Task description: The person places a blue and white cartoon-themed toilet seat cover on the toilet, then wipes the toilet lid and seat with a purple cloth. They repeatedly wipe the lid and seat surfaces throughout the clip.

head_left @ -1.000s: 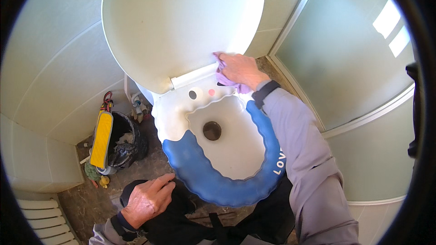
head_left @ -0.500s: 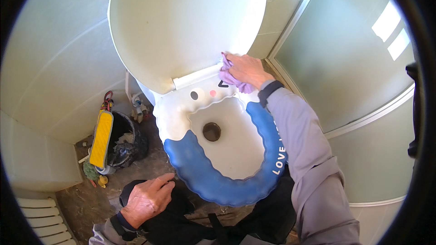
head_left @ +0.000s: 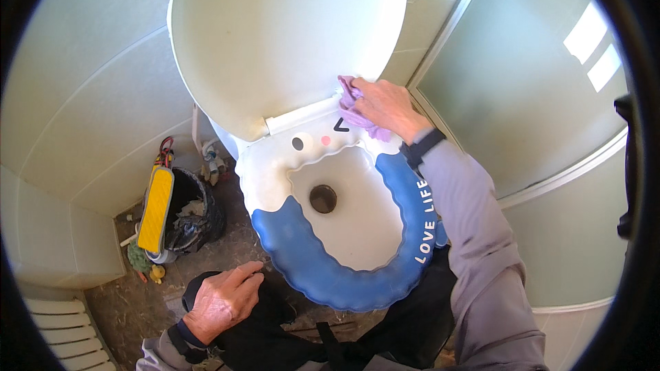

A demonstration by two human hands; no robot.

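Note:
My right hand is closed around a crumpled light purple cloth. It presses the cloth at the right end of the hinge bar, where the raised white lid meets the seat. A scalloped blue and white toilet seat cover with a cartoon face lies over the toilet bowl. My left hand rests on my left knee, holding nothing, its fingers loosely bent and the index finger stretched toward the seat's front left edge. The cloth's part under my right palm is hidden.
Left of the toilet stands a black-lined bin with a yellow flat-headed brush against it. Small items lie on the dark floor beside them. A frosted glass shower panel borders the right, and a white radiator sits at lower left.
My right hand and the cloth have shifted slightly right, and the forearm has moved outward, uncovering more of the seat's right side. My left hand stays on the knee.

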